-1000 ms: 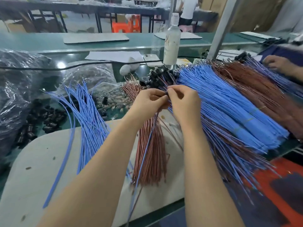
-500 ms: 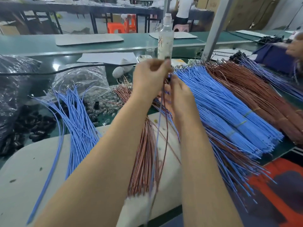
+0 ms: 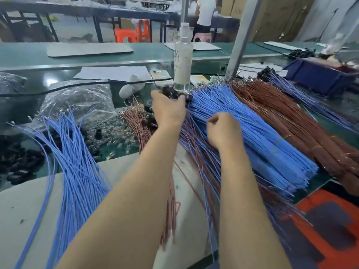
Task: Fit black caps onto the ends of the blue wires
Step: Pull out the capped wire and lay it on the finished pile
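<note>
Near, lower left: grey mat (image 3: 29, 210), loose blue wires (image 3: 73, 162) fanned across it; brown wires (image 3: 171, 210) at centre.

Mid-frame, right of centre: right hand (image 3: 223, 131) over blue wire bundle (image 3: 262, 144), fingers curled, thumb near forefinger; whether it pinches a wire, cannot tell.

Left edge: loose black caps (image 3: 21, 164).

Far, upper centre: left hand (image 3: 168, 111) at cluster of capped ends (image 3: 174, 94) below bottle (image 3: 182, 61); fingers hidden, grip unclear.

Change: hands joined at centre a second ago, now apart. Likely one wire capped and being parked, next wire being sought.
</note>
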### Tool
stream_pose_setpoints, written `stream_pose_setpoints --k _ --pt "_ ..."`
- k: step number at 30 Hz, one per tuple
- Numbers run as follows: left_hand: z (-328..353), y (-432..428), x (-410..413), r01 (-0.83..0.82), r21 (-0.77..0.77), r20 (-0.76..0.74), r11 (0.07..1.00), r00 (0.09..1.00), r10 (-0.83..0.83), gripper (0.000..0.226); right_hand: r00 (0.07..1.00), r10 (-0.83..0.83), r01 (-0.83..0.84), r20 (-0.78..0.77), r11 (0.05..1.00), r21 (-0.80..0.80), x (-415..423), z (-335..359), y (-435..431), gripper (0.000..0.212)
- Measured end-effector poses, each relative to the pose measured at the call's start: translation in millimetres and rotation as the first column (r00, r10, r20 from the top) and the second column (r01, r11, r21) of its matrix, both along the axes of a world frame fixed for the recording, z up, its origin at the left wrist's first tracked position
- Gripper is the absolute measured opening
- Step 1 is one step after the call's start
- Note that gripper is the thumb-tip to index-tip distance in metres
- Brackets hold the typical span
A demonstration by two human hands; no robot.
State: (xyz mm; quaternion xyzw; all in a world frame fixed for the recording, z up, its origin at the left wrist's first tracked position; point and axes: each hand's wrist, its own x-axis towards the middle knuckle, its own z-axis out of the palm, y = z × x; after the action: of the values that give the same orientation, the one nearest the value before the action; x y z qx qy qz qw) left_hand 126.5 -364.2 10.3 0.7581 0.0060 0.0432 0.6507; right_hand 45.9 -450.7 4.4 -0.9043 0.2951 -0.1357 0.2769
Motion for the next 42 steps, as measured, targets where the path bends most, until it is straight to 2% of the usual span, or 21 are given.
stream_pose_setpoints --k 3,5,7,10,13,18,23,29,35,40,42 --pt "-14 -1 -8 0.029 0.055 0.102 0.998 0.994 -0.034 0.051 0.999 -0.036 0.036 -0.038 0.999 -0.001 6 -27 5 0.022" --pt "-14 3 -14 0.054 0.112 0.167 0.992 0.983 -0.073 0.031 0.997 -0.075 0.074 0.025 0.997 0.024 9 -33 9 0.027" --pt "-12 12 -16 0.077 0.139 0.213 0.987 0.971 -0.106 0.012 0.978 -0.085 0.077 0.189 0.996 0.046 12 -29 19 0.033" --pt "-4 41 -14 0.054 0.034 0.240 0.998 0.969 -0.061 0.009 0.862 -0.025 0.009 0.507 0.999 0.034 17 -10 53 0.030" --pt "1 88 -13 -0.047 -0.102 0.226 0.994 0.972 0.069 0.009 0.792 0.107 -0.188 0.602 0.979 0.074 26 -2 103 0.022" --pt "-4 194 -19 -0.251 -0.219 0.186 0.943 0.938 0.293 0.010 0.772 0.468 -0.580 0.430 0.795 0.175 42 -16 192 0.014" --pt "-13 289 -36 -0.377 -0.369 0.076 0.850 0.899 0.432 0.014 0.711 0.677 -0.701 0.191 0.705 0.110 52 -34 276 0.025" --pt "-5 338 -54 -0.384 -0.444 0.129 0.810 0.867 0.482 0.014 0.727 0.686 -0.687 0.027 0.727 0.011 59 -39 326 0.028" --pt "1 344 -57 -0.339 -0.521 0.131 0.783 0.875 0.466 0.013 0.690 0.710 -0.720 -0.141 0.693 -0.033 57 -43 344 0.035" --pt "-2 335 -54 -0.322 -0.519 0.137 0.792 0.883 0.449 0.014 0.660 0.712 -0.734 -0.239 0.679 -0.006 56 -41 352 0.038" --pt "-4 330 -53 -0.326 -0.500 0.135 0.802 0.886 0.444 0.016 0.690 0.683 -0.702 -0.240 0.712 0.007 58 -39 353 0.036"
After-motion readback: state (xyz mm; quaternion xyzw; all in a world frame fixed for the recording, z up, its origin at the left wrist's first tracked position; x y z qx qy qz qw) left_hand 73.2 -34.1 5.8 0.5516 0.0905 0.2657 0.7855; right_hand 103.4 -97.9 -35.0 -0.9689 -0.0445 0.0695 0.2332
